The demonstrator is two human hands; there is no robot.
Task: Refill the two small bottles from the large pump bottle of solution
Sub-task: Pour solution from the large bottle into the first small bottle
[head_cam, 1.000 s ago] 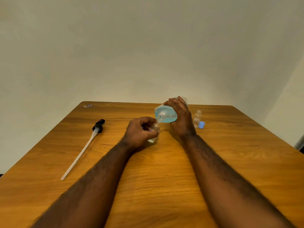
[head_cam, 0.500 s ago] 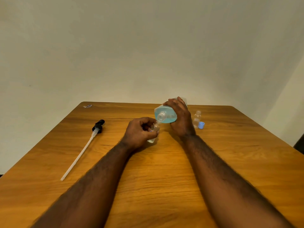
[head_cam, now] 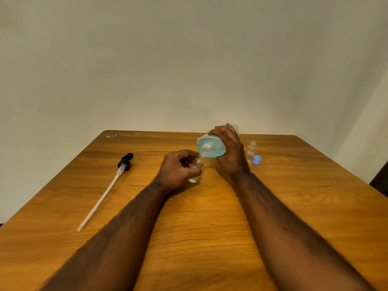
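Two bare forearms are reaching up from the bottom of the frame across a wooden table (head_cam: 205, 217), its top glossy and orange-brown with a wavy grain.

Just above centre, the left hand (head_cam: 177, 172) is curling its fingers and thumb around a small bottle (head_cam: 197, 164). The bottle is clear plastic, uncapped and tilted, with its mouth up against the neck of the large bottle (head_cam: 214, 151). It is probably very light and easy to tip, so a grip around its body is steadying it.

To its right, the right hand (head_cam: 231, 152) is wrapping the large bottle's body and tipping it sideways, threaded neck towards the camera. The bottle is translucent plastic holding pale blue liquid. It looks heavier, smooth and possibly slippery, so a full grip round its body suits it.

At left of centre, the removed pump (head_cam: 105, 192) is lying flat, with a black head and a long, thin white tube.

Right of the hands, a second small bottle (head_cam: 251, 152) is standing upright, clear and apparently empty, with a blue cap (head_cam: 257, 160) just beside it.

A plain pale wall is filling the upper frame.
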